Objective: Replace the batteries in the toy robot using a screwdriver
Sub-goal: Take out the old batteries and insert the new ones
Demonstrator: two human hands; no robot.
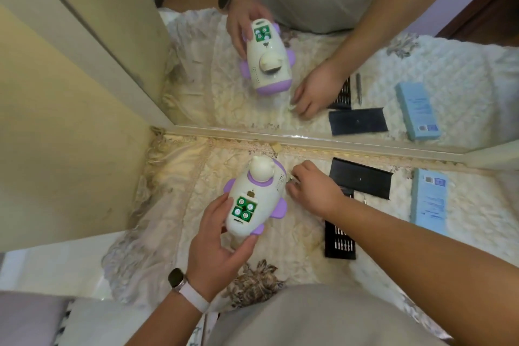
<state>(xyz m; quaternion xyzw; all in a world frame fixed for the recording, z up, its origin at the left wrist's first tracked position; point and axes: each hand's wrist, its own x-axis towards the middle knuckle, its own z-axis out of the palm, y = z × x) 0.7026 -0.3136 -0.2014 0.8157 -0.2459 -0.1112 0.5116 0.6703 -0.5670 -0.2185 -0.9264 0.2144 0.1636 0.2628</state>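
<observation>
Gripping the toy robot (254,199) from below, left hand (217,244) is wrapped around the white body's rear end, thumb on one side, fingers on the other, closed on it. Toy lies tilted on the quilted cream bedspread (280,261), head end toward the mirror (280,50), underside up. Battery compartment (243,208) is uncovered, 4 green batteries (241,201) seated inside with metal ends showing. Purple fins stick out on the toy's sides.

Right hand (314,194) sits just beside the toy's head end, fingers curled and pinched on something small and metallic (292,178), too small to identify; whether it touches the toy, cannot tell. Forearm crosses over the black bit tray (339,239), which holds a row of screwdriver bits. Black tray lid (361,178) lies near the mirror frame, apart from the tray. Thin screwdriver handle (365,199) peeks out just past the right wrist, mostly hidden. Light blue box (429,201) lies at far right on the bedspread.

Left wrist wears a watch (177,278) with a white strap. Mirror repeats the whole scene above.
</observation>
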